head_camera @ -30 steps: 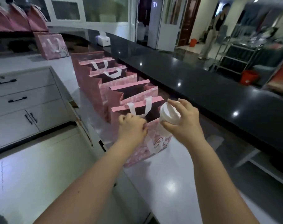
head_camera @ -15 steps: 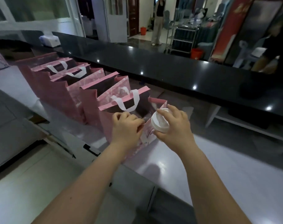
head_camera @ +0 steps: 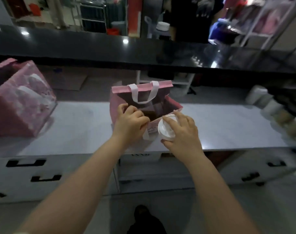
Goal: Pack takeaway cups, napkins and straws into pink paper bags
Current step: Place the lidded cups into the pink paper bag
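While left hand [head_camera: 129,122] grips bag [head_camera: 142,88], right hand [head_camera: 182,130] holds cup [head_camera: 165,130].

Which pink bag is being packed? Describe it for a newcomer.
On the worktop below the black counter, the open pink bag stands alone, centre. Unlike the bags at left, the left hand grips its rim and the right hand holds a lidded cup beside it.

Blurred pink bags [head_camera: 20,98] at left edge
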`<state>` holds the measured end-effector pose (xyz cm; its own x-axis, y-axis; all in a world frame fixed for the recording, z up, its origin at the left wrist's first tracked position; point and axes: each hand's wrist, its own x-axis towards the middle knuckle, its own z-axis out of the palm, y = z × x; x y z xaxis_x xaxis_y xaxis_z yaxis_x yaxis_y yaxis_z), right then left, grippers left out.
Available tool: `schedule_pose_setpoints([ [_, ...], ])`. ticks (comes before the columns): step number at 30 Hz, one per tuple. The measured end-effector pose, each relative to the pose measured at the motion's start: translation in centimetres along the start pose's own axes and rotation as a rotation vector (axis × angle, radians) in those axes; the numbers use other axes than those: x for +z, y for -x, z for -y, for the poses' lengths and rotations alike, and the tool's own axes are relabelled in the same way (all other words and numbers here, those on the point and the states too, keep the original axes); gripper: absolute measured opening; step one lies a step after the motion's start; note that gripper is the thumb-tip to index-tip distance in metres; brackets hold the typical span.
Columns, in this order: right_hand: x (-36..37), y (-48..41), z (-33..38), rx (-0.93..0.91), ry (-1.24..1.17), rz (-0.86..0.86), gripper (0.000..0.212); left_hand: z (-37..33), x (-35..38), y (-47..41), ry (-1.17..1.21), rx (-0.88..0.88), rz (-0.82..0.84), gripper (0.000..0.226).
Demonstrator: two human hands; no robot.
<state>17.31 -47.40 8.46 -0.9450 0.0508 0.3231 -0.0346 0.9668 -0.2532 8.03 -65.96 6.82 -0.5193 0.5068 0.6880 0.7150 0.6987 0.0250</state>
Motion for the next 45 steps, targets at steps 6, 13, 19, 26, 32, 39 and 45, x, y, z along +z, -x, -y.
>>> schedule_pose_setpoints([
  [6,-4.1,5.5,-7.0,0.201,0.067,-0.075,0.066,-8.9,4.0,-4.9,0.157,0.104,0.044,0.007],
  [13,-8.1,9.2,-15.9,0.401,0.038,-0.185,0.063,-18.5,8.7,-10.4,0.300,0.145,0.096,0.003],
  [19,-10.4,9.9,-25.1,0.426,0.001,-0.229,0.068,-26.3,14.2,-15.1,0.310,0.111,0.093,0.004],
  [26,-14.0,7.2,-38.2,0.419,0.012,-0.219,0.068,-34.2,21.5,-22.4,0.281,-0.034,0.078,0.002],
  [32,-16.2,4.4,-47.7,0.392,-0.044,-0.176,0.069,-38.4,27.5,-28.9,0.264,-0.231,0.185,0.012],
  [39,-17.0,2.0,-52.7,0.334,-0.092,-0.205,0.068,-38.3,29.1,-33.1,0.231,-0.340,0.086,0.013],
  [45,-16.1,1.1,-53.0,0.279,-0.142,-0.186,0.068,-38.6,29.3,-31.4,0.268,0.020,0.063,0.009],
])
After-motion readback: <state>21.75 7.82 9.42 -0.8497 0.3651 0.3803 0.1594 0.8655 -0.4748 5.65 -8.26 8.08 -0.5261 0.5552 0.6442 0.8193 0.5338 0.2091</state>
